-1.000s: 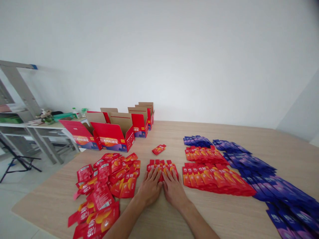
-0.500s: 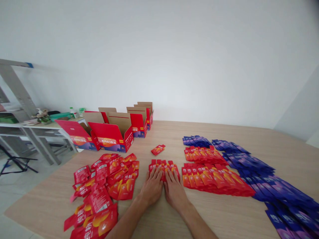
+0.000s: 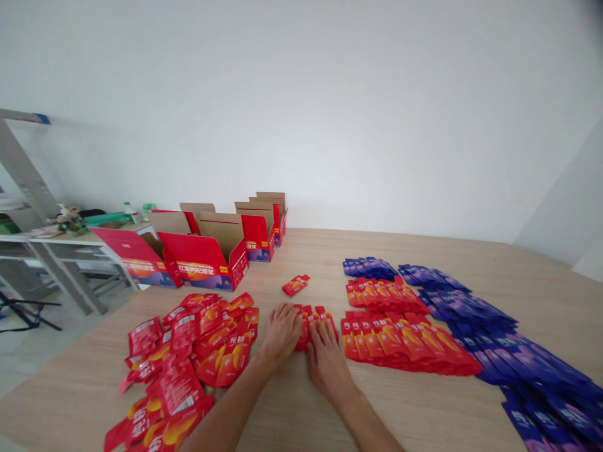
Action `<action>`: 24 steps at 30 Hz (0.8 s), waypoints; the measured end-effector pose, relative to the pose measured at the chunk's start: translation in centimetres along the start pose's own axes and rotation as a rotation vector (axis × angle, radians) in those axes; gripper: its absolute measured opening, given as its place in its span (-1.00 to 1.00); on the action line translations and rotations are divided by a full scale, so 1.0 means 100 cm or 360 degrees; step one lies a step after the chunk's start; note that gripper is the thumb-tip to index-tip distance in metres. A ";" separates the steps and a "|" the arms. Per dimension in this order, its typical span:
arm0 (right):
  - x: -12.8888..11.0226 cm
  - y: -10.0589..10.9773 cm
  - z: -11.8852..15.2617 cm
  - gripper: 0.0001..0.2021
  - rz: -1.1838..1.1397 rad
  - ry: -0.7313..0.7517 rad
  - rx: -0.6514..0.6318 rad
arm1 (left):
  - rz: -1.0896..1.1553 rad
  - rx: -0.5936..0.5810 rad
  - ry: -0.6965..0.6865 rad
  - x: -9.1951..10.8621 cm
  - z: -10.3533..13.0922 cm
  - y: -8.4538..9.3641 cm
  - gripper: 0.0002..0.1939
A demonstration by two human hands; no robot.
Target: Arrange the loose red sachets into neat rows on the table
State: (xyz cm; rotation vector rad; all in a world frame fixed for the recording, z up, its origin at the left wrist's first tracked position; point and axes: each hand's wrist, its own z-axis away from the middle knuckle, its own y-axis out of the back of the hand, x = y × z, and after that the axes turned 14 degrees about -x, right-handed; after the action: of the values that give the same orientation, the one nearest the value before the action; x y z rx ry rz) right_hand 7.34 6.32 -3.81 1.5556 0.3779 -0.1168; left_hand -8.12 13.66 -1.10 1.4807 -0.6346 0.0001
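Observation:
Several red pouches (image 3: 303, 339) stand in a short overlapping row on the table, in front of me. My left hand (image 3: 281, 333) is at the row's left end, its fingers bent and close together; whether it grips a pouch is hidden. On top of the row's right part, my right hand (image 3: 325, 358) lies flat with fingers spread. A single red pouch (image 3: 296, 285) lies just beyond the hands. To the left is a loose heap of red pouches (image 3: 179, 383). Overlapping rows of red pouches (image 3: 400, 339) lie to the right.
Open red cartons (image 3: 202, 270) stand at the back left of the wooden table (image 3: 424, 414). Blue pouches (image 3: 527, 358) form several rows at the far right. A side desk (image 3: 75, 237) with a plant and bottles is beyond the table's left edge.
My left hand has shifted left from the top of the short row to its left end, and its fingers have drawn together. My right hand remains on the row. The view has moved slightly.

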 end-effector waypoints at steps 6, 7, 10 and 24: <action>0.003 -0.006 -0.004 -0.50 -0.0037 0.0035 0.0106 | -0.0031 0.0123 0.0410 -0.010 -0.077 0.021 -0.66; 0.004 -0.008 -0.005 -0.50 -0.0041 0.0033 0.0124 | -0.0035 0.0090 0.0441 -0.012 -0.086 0.021 -0.67; 0.007 -0.012 -0.007 -0.52 -0.0040 0.0024 0.0145 | -0.0024 0.0027 0.0470 -0.019 -0.106 0.019 -0.62; 0.004 -0.009 -0.007 -0.53 -0.0023 0.0060 0.0195 | 0.0262 0.0077 0.0430 -0.022 -0.094 0.033 -0.73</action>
State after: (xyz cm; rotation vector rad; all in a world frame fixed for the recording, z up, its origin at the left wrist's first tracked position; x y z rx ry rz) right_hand 7.31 7.05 -4.79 1.6781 0.4182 -0.1235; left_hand -7.54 23.58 1.44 1.4398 -0.5367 0.3395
